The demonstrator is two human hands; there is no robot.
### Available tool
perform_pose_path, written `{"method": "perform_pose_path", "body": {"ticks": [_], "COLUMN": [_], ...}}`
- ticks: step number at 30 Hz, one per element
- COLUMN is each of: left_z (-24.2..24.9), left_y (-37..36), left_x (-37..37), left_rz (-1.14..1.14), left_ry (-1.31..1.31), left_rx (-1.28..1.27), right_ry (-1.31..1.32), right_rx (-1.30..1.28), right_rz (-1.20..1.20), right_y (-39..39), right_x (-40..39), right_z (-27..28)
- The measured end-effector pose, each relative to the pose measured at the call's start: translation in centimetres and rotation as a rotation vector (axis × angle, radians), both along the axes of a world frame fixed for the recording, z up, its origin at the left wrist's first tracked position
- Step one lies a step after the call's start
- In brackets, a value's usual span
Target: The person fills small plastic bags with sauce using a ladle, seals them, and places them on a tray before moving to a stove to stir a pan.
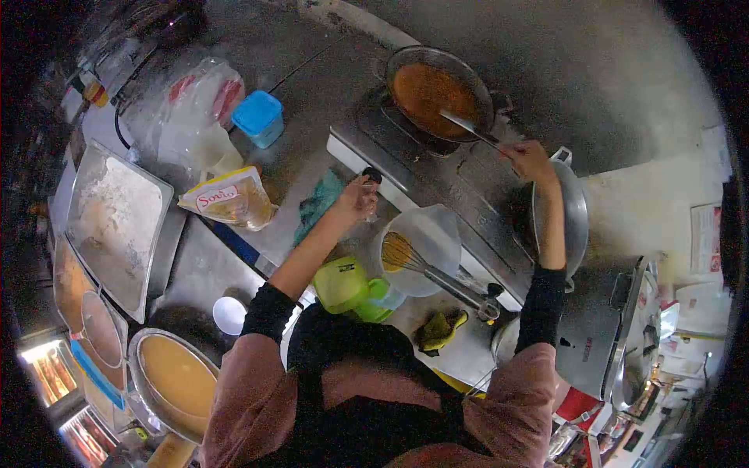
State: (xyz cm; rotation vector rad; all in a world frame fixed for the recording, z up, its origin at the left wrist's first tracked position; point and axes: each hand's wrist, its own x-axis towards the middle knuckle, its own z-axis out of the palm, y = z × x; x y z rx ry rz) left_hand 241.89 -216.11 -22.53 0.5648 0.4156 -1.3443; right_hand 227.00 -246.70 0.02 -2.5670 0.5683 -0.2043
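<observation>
My right hand (530,161) is closed round the handle of a metal spatula (459,121). The spatula's end rests in the orange-brown sauce (431,92) inside a wok (485,86) on the stove (351,154). My left hand (359,197) is at the stove's front edge, its fingers curled at a black knob (372,175). Below that hand stands a translucent white tub (438,234), with a wire whisk (425,269) lying in it over something yellow. A teal cloth (318,207) lies beside my left forearm.
A large metal pot (576,222) stands by my right forearm. Left of me are a yellow food pouch (230,199), a blue-lidded container (259,117), a white bowl (230,315), a floury metal tray (117,226) and a basin of tan liquid (178,378). Green containers (341,285) sit near my body.
</observation>
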Motion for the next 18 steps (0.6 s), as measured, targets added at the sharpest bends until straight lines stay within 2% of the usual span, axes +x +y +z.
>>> {"method": "perform_pose_path", "body": {"ticks": [1, 3, 5, 6, 8, 12, 14, 15, 16, 17, 18], "left_z": [1.3, 3.5, 1.3, 1.1, 0.6, 0.7, -0.6, -1.0, -0.2, 0.7, 1.2], "left_y": [0.1, 0.1, 0.0, -0.1, -0.3, -0.1, -0.3, -0.6, -0.8, -1.0, -0.9], "left_x": [-0.5, -1.5, -0.7, -0.4, -0.4, -0.3, -0.1, -0.1, -0.2, -0.4, -0.5], "left_rz": [0.004, 0.166, 0.085, 0.006, 0.026, 0.029, 0.039, 0.057, 0.054, 0.083, 0.115], "left_ry": [0.002, -0.175, -0.078, 0.020, 0.016, 0.059, 0.089, 0.117, 0.116, 0.063, 0.011], "left_rx": [0.002, 0.122, 0.024, -0.073, -0.062, -0.072, -0.083, -0.100, -0.103, -0.011, 0.083], "right_ry": [0.085, 0.168, 0.141, 0.139, 0.186, 0.201, 0.041, 0.042, 0.108, 0.173, 0.174], "right_rx": [-0.058, -0.115, -0.271, -0.272, -0.097, -0.111, -0.320, -0.324, -0.205, -0.086, -0.086], "right_rz": [-0.051, -0.106, -0.237, -0.243, -0.075, -0.187, -0.139, -0.145, -0.113, -0.077, -0.073], "right_y": [-0.2, -0.6, -1.5, -1.5, -1.6, -1.4, -2.3, -1.7, -0.3, 0.6, 0.8], "right_x": [-0.5, -0.6, 0.2, 0.2, 0.5, -0.6, -0.2, -0.3, -0.1, -0.1, -0.6], "right_z": [1.6, 1.9, 0.5, 0.1, -0.4, 0.8, -0.9, -0.6, 0.2, 1.1, 2.1]}}
